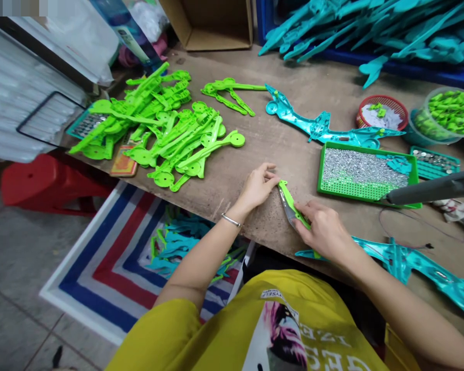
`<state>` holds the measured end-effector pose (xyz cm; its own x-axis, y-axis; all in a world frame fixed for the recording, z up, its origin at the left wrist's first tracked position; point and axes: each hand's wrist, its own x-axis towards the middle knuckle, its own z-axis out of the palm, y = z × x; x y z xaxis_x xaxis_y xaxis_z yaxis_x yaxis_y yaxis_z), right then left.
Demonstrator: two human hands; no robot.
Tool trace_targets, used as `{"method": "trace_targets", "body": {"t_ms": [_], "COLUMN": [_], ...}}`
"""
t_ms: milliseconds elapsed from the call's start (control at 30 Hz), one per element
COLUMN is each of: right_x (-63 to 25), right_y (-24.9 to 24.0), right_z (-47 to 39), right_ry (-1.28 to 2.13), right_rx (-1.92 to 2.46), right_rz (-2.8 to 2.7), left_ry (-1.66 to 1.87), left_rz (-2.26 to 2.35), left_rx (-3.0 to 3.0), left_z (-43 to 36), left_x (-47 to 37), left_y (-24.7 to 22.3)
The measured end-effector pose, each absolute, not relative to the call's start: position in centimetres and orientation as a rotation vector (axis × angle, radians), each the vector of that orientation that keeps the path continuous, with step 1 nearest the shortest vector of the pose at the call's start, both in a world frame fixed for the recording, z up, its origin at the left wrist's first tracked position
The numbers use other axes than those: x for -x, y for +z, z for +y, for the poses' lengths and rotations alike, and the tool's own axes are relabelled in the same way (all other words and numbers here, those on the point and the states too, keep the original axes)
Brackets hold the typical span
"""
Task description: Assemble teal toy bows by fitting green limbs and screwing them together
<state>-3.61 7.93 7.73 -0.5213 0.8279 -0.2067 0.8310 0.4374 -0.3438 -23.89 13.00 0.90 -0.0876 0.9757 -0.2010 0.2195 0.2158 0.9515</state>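
Note:
A slim green plastic part with a silvery blade-like piece along its side is held near the table's front edge. The fingers of my left hand pinch around its upper tip. My right hand grips its lower end, fingers wrapped over it. Beneath and beside my right hand lies a long turquoise part. Farther back, a second turquoise part rests with its left tip by a jointed green part. To the left is a heap of green parts.
A green tray of small metal pieces stands at right, beneath a dark tool. Behind are a red basket, a tub of green pieces, a blue crate and a cardboard box. A red stool is lower left.

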Motion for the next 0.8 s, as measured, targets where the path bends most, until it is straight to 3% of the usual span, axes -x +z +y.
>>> {"method": "trace_targets", "body": {"t_ms": [367, 633, 800], "right_x": [3.3, 5.1, 5.5], "right_y": [8.0, 5.9, 4.7], "right_z": [8.7, 12.0, 12.3], "right_ry": [-0.729, -1.435, -1.544], "right_rx": [-1.545, -1.746, -1.825], "right_rz": [2.565, 2.409, 2.356], "left_ry": [0.974, 0.986, 0.996], "left_rz": [1.507, 1.521, 1.503], "left_rx": [-1.192, -1.192, -1.194], "left_z": [13.5, 13.1, 13.1], "left_x": [23.7, 23.6, 23.7], "left_y": [0.9, 1.1, 0.9]}}
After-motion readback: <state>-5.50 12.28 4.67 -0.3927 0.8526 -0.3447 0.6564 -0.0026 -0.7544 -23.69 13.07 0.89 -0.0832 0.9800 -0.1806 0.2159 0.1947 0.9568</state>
